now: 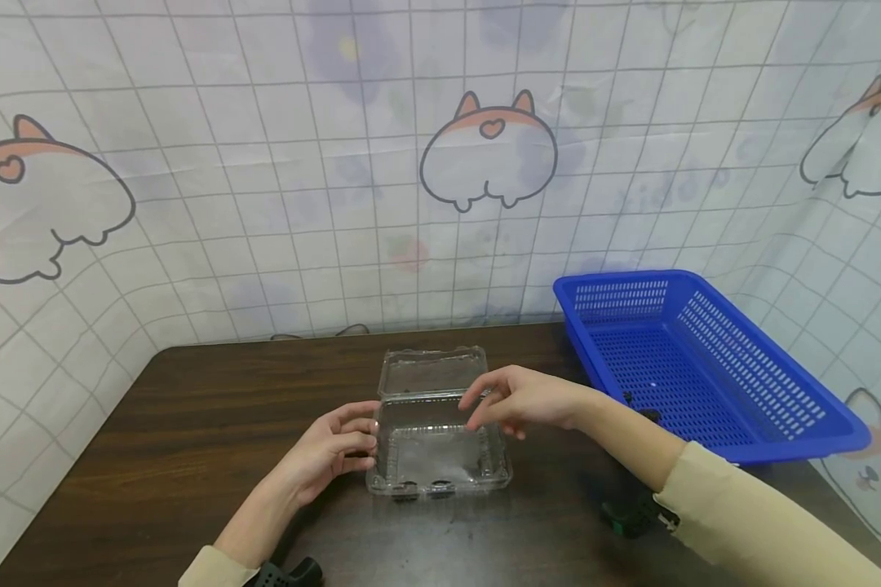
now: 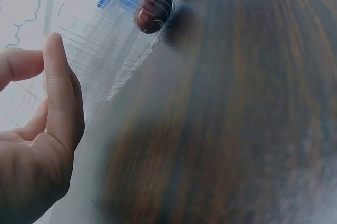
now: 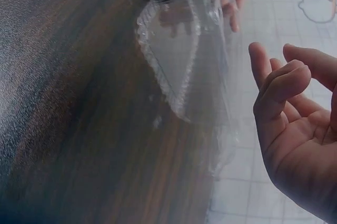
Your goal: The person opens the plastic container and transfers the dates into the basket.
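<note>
A clear plastic clamshell container (image 1: 444, 456) stands on the table with its lid (image 1: 433, 371) laid back. Two round, glossy dark-brown things (image 2: 153, 11) show through the plastic at its front edge. My left hand (image 1: 334, 448) is at the container's left side, its extended fingertips right at the rim. Above the container's right part hovers my right hand (image 1: 510, 399), fingers loosely bent and nothing between them. In the right wrist view the thumb and index finger of that hand stand apart, away from the plastic.
A blue perforated basket (image 1: 712, 326) stands at the right, partly behind the right forearm, with small dark things (image 1: 649, 414) at its near left corner. The dark wooden table (image 1: 213, 424) meets a patterned cloth wall (image 1: 264, 204) at the back.
</note>
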A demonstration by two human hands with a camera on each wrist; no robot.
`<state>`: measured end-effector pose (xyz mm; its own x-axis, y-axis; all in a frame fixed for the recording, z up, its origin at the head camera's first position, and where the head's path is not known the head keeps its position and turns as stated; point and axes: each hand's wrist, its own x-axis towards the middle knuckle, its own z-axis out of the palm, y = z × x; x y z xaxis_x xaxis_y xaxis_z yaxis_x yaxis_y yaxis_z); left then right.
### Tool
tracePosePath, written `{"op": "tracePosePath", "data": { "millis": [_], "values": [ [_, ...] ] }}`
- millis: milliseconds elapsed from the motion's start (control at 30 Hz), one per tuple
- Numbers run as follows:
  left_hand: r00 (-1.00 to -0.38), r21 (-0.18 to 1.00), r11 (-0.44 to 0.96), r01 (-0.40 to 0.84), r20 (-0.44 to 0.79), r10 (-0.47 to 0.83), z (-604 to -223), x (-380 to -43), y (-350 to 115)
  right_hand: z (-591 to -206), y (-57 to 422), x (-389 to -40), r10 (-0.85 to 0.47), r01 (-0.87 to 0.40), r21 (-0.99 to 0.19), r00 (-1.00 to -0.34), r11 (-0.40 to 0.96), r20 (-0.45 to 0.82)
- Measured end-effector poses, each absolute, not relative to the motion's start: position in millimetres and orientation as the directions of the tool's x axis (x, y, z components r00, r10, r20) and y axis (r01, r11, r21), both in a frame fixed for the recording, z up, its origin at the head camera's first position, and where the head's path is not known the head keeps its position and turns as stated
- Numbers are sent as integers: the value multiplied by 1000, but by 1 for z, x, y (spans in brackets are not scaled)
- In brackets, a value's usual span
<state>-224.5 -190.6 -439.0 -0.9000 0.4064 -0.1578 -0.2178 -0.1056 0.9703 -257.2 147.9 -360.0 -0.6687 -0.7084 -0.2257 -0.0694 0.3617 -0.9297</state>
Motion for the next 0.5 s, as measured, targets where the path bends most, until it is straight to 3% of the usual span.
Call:
{"op": "tracePosePath", "data": {
  "millis": [500],
  "values": [
    [-901, 971, -104, -216, -157, 405, -438, -225, -190, -367, 125, -256, -721, -66, -911, -636, 408, -277]
  ]
}}
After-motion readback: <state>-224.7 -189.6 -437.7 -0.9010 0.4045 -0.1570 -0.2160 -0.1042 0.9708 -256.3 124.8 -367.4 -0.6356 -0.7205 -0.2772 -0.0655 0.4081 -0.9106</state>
